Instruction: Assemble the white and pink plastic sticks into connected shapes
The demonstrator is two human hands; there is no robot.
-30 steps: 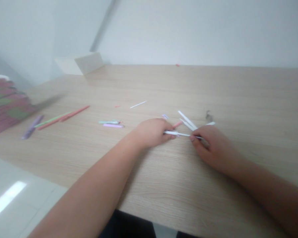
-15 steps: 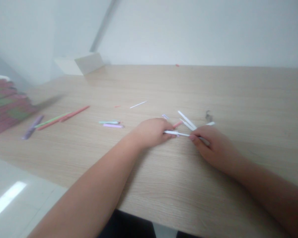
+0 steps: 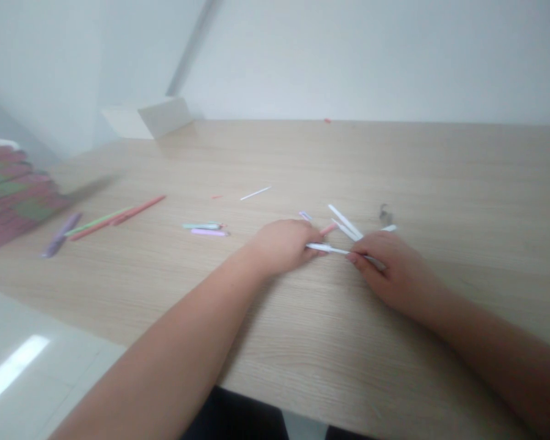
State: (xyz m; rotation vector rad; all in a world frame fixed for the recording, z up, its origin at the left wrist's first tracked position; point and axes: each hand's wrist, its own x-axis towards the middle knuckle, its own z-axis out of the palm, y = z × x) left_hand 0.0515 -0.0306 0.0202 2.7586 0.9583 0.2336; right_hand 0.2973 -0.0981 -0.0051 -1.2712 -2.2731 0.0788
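The person's 2 bare hands are close together over a light wood table (image 3: 394, 165). The left hand (image 3: 279, 247) is curled almost shut, and its fingers (image 3: 302, 235) hold the left end of a thin white paper stick (image 3: 334, 249). The right hand (image 3: 394, 269) is almost shut too. Its fingertips (image 3: 354, 256) pinch the stick near the other end, and that end pokes out under the hand. The stick lies sideways between the 2 hands. I cannot tell if it touches the wood.

Just past the left fingers is a short pink stick (image 3: 329, 228). 2 white paper strips (image 3: 346, 223) lie beside the right hand, and a small white piece (image 3: 388, 228) sits by its knuckles. A tiny purple piece (image 3: 305, 215) is near the left hand.

Farther left, a mint stick (image 3: 201, 225) and a lilac stick (image 3: 209, 232) lie side by side. Past them are a thin white stick (image 3: 255, 193), long pink sticks (image 3: 140, 209), a green stick (image 3: 96, 221) and a purple stick (image 3: 60, 234). A pink and green paper stack (image 3: 13, 195) sits at the far left, blurry.
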